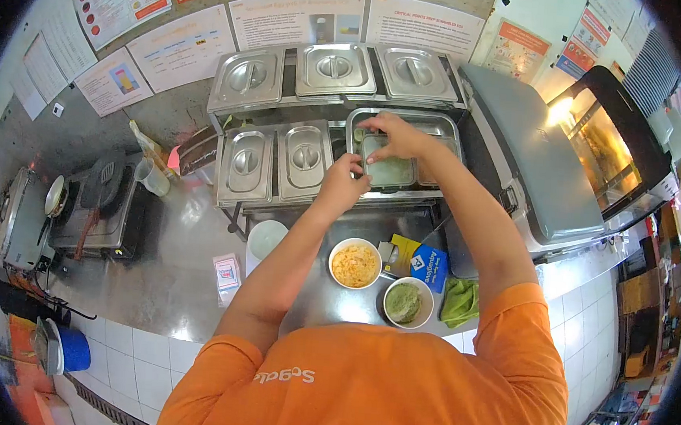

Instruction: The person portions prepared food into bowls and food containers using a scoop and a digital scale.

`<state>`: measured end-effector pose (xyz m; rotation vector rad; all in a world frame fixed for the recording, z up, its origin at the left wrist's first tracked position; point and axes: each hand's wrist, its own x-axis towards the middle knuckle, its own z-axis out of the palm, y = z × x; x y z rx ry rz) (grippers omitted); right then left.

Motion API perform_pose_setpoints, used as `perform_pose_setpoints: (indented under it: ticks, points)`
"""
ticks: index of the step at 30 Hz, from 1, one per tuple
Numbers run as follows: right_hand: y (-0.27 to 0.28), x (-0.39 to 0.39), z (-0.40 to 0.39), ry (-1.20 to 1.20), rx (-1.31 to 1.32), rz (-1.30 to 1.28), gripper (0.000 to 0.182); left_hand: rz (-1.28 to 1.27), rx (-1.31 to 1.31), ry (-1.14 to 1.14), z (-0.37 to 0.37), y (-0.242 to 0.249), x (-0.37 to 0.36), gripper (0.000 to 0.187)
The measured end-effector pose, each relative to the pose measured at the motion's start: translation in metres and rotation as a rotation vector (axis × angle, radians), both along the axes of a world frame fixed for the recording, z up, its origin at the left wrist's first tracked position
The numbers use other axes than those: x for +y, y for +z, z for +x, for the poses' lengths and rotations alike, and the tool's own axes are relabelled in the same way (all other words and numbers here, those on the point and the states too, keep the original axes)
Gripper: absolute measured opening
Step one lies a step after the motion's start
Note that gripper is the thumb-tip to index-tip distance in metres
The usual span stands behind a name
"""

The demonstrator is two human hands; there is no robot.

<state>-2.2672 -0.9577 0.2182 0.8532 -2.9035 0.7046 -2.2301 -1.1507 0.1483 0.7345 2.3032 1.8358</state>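
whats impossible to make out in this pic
Head view: whatever sits under the metal lids, which hide it.
Head view: anything the left hand or right hand may pinch at the inner pan, behind the fingers.
Head view: fine print on the wall notices, too small.
Head view: what lies behind the lit glass, blurred.

We observe one rectangular tub (391, 171), open-topped, its interior pale green, lying toward the left within a larger steel pan (446, 128).

Wall sheet (424, 27): "CRITICAL POINTS PREP SCRAMBLED EGG"; box (419, 261): "Aquaglove" (shirt (368, 384) lettering unclear).
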Motion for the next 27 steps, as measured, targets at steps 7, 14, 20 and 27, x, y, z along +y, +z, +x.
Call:
perform_pose_setpoints:
  ticks: [7,14,20,27]
  points:
    - [0.031,-0.022,0.064,-0.140,0.303,0.261,0.104,-0.082,0.141,0.065,0.008,0.001,-0.005,0.042]
    - [0.001,-0.011,0.061,-0.117,0.079,0.303,0.124,-0.030,-0.077,-0.088,0.107,0.015,-0.036,0.027]
    - [-0.001,-0.014,0.053,-0.100,0.144,0.440,0.120,-0.275,-0.044,-0.259,0.139,-0.073,-0.069,0.032]
    - [-0.003,-0.036,0.172,-0.306,0.231,-0.031,0.090,-0.582,0.004,0.049,0.130,-0.136,-0.092,0.074]
